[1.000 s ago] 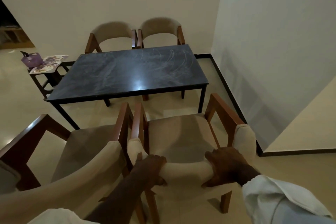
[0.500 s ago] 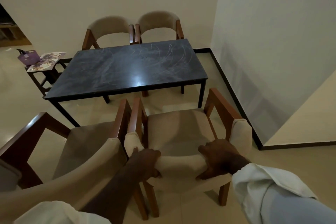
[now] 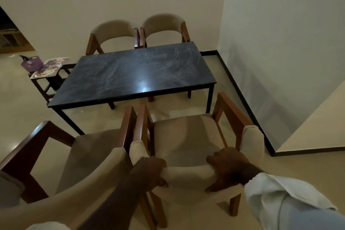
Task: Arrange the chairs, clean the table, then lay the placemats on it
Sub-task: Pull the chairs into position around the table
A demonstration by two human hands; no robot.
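Both hands and the chair they hold have crept forward since 1.0 s ago: the right-hand near chair (image 3: 188, 142) now sits closer to the desk (image 3: 130, 73), its front legs near the desk's front edge but not yet under it. The view has also tipped a little, so the far wall takes up more of the top.

My left hand (image 3: 149, 172) is clenched over the padded backrest near its left end, fingers curled over the top and under. My right hand (image 3: 231, 168) grips the same backrest towards its right end, thumb in front, fingers wrapped behind. Neither hand is free.

What the next push turns on is direction. The desk lies straight ahead of both hands, and its long axis runs across the view, left to right. This chair faces it squarely, seat pointing at the right half of the near edge. Its wooden left arm (image 3: 143, 123) stands just beside the right arm of the second near chair (image 3: 89, 157), which is further back and angled a little. I judge a straight shove forward would tuck this chair in without catching the desk's front right leg (image 3: 210, 99), though the gap looks slim.

2 far chairs (image 3: 138, 31) already stand side by side at the desk's back edge. The placemats (image 3: 49, 67) lie on a small side table (image 3: 54, 82) off the desk's left end, next to a purple basket (image 3: 31, 64). Pale smears on the dark top suggest wiping is not yet done.
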